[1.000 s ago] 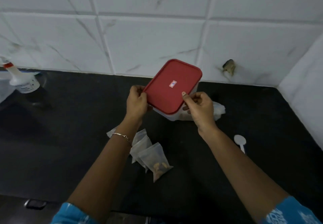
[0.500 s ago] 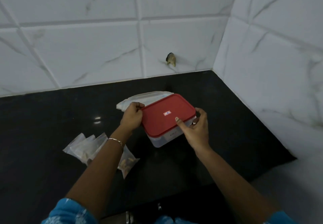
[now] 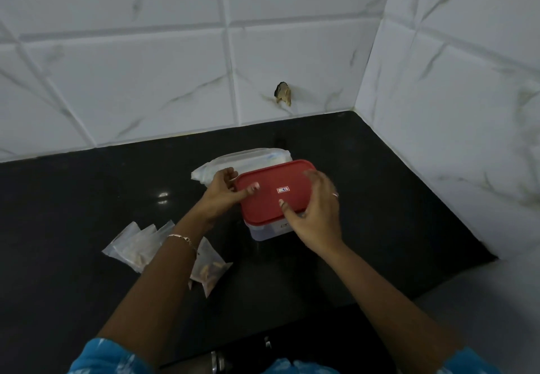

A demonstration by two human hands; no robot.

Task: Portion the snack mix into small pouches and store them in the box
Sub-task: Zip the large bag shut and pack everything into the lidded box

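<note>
Standing right behind this person; nearest me are the blue sleeves (image 3: 111, 356), then both arms reaching out over the black bench (image 3: 87, 198). Under the left forearm there's a little pile of filled pouches (image 3: 137, 245) lying flat on the bench, one more pouch (image 3: 209, 271) just to the right of the arm; none of them are in the box yet as far as I can see.

Next up, the left grip (image 3: 222, 192) is curled on the left corner of the red lid (image 3: 271, 198), thumb on top, fingers tucked at the edge; the right grip (image 3: 317, 207) arches over the near right side of the lid, thumb pressed on top, fingers hooked toward the right edge. So both are holding that lid; the clear box (image 3: 263, 232) sits under it on the bench, touching or nearly touching a white plastic bag (image 3: 248, 159) behind it. Can't tell if the lid is snapped down or just resting.

My guess is the lid needs to come off so the pouches can go in; if so, I'd peel up one corner with the left while the right pins the box down, not yank both sides at once; that light box will hop off the bench otherwise. Set the lid somewhere off the pouches too.

Beyond all that it's just white marbled tile wall (image 3: 146, 81) with a chipped hole (image 3: 283, 97) in it.
</note>
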